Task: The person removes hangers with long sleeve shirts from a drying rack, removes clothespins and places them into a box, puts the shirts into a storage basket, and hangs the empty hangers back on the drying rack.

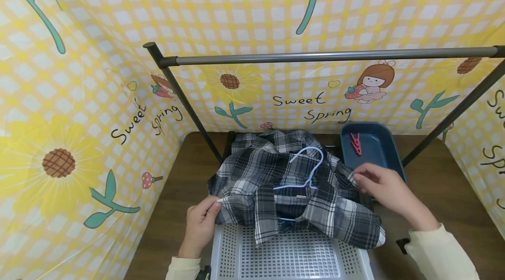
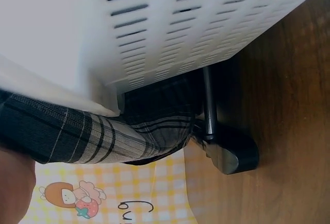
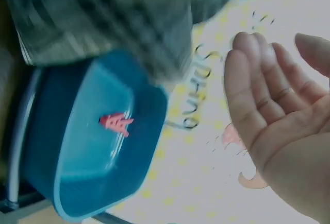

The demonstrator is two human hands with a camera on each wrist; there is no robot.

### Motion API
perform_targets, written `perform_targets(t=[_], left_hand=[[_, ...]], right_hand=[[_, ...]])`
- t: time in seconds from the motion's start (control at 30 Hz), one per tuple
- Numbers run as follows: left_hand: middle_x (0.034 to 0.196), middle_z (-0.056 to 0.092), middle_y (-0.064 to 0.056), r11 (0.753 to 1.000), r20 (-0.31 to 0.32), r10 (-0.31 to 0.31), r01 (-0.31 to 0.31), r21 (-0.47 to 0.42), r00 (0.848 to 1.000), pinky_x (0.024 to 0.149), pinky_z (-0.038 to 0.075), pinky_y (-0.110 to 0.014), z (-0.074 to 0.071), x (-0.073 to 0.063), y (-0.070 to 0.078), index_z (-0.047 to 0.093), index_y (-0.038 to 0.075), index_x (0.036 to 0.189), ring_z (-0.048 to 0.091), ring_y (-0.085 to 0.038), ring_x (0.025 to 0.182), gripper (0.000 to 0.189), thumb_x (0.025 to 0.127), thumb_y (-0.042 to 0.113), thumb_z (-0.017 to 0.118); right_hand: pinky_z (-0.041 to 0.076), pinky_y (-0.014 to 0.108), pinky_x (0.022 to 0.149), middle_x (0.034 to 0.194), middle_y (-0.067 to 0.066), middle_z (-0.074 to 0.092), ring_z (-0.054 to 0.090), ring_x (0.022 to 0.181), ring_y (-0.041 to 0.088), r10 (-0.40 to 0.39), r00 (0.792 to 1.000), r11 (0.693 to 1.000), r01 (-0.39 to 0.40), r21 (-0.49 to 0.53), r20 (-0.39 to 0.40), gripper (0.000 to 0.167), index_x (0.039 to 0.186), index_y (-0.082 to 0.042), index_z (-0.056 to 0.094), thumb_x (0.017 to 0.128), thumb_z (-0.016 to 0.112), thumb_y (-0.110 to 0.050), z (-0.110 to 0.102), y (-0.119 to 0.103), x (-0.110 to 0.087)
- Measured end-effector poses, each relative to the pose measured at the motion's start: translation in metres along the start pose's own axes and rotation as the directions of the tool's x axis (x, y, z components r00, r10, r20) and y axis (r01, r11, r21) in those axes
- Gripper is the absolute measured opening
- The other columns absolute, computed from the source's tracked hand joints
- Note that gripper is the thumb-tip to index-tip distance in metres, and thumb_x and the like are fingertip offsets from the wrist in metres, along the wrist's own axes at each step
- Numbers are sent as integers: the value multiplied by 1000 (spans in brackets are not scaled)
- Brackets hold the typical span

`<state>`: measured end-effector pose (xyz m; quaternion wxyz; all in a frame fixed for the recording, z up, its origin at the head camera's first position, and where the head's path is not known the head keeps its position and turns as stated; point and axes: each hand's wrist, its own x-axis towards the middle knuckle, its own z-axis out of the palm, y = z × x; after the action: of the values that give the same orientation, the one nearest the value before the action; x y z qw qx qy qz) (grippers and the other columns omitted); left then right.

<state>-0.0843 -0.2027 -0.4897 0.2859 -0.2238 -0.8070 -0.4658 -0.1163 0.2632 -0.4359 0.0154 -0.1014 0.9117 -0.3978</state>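
Observation:
A grey, black and white plaid shirt lies over the back of a white perforated basket. A light blue hanger sits inside its collar, with the hook standing out above. My left hand pinches the shirt's left edge between thumb and fingers; in the left wrist view the plaid cloth hangs beside the basket wall. Near the shirt's right side is my right hand. In the right wrist view that hand has loosely extended fingers, apart from the blurred cloth.
A dark blue tray holding a red clothespin stands at the back right. A metal rack bar crosses above the shirt, on slanted posts. Its black foot rests on the wooden table. Patterned cloth walls enclose the table.

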Motion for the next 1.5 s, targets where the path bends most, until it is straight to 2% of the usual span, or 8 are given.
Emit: perform_targets(t=[0.2, 0.4, 0.63, 0.73, 0.9, 1.07, 1.4, 1.5], left_hand=[[70, 64, -2, 999, -58, -37, 38, 16, 998, 54, 44, -24, 0, 1, 2, 70, 5, 85, 53, -5, 60, 26, 81, -20, 67], [66, 62, -10, 998, -158, -40, 45, 32, 987, 53, 42, -25, 2, 7, 13, 67, -2, 80, 51, -7, 58, 28, 75, -29, 62], [66, 61, -12, 999, -181, -31, 26, -30, 983, 54, 41, -25, -2, 18, 38, 65, -7, 79, 51, -8, 58, 24, 78, -30, 58], [67, 62, -12, 999, -163, -27, 19, -46, 986, 55, 42, -24, -2, 13, 26, 65, -6, 80, 53, -9, 59, 26, 78, -30, 58], [69, 61, -10, 996, -37, -34, 31, -78, 999, 57, 43, -24, -10, 6, 5, 65, -2, 82, 52, -7, 61, 29, 78, -30, 58], [74, 64, -8, 996, 95, -23, 31, -84, 995, 59, 44, -23, -22, 8, 0, 68, 2, 88, 55, -8, 65, 30, 81, -26, 62], [73, 54, 12, 994, 190, 3, -24, 109, 982, 54, 39, -18, -31, 17, 9, 65, 17, 86, 46, -3, 60, 29, 85, -11, 69], [72, 53, 12, 986, 195, 23, -55, 157, 980, 54, 39, -18, -31, 19, 12, 64, 17, 85, 45, -2, 60, 28, 84, -10, 71]], right_hand=[[54, 29, 70, 95, -7, 67, 62, 84, 11, -130, 991, 991, 132, 32, -35, 7, 105, -16, 70, 100, 65, -17, 13, -11, -33], [54, 38, 79, 108, -8, 68, 63, 98, 14, -121, 993, 991, 120, -67, -16, 15, 113, -20, 69, 100, 67, -25, 22, -9, -49], [54, 40, 75, 101, -6, 70, 65, 93, 16, -156, 975, 983, 138, -119, -161, 10, 107, -20, 70, 98, 67, -15, 34, -8, -53], [50, 27, 72, 90, -9, 68, 63, 81, 8, -221, 938, 974, 200, -103, -267, 18, 97, -21, 70, 92, 72, -4, 38, -9, -52], [45, 13, 77, 84, -6, 68, 61, 77, 2, -384, 828, 918, 390, -73, -408, 29, 91, -14, 71, 78, 75, 13, 38, -7, -51], [47, 13, 83, 85, 1, 70, 62, 81, 1, -478, 758, 858, 510, -53, -443, 10, 91, -8, 73, 88, 74, 1, 35, -7, -50], [47, 12, 83, 84, 4, 71, 64, 83, 1, -545, 677, 808, 582, -93, -494, 16, 89, -4, 74, 96, 71, -19, 31, -12, -42], [46, 11, 83, 80, 8, 70, 64, 84, 0, -554, 652, 798, 594, -106, -519, 30, 85, -2, 73, 99, 68, -28, 30, -16, -38]])
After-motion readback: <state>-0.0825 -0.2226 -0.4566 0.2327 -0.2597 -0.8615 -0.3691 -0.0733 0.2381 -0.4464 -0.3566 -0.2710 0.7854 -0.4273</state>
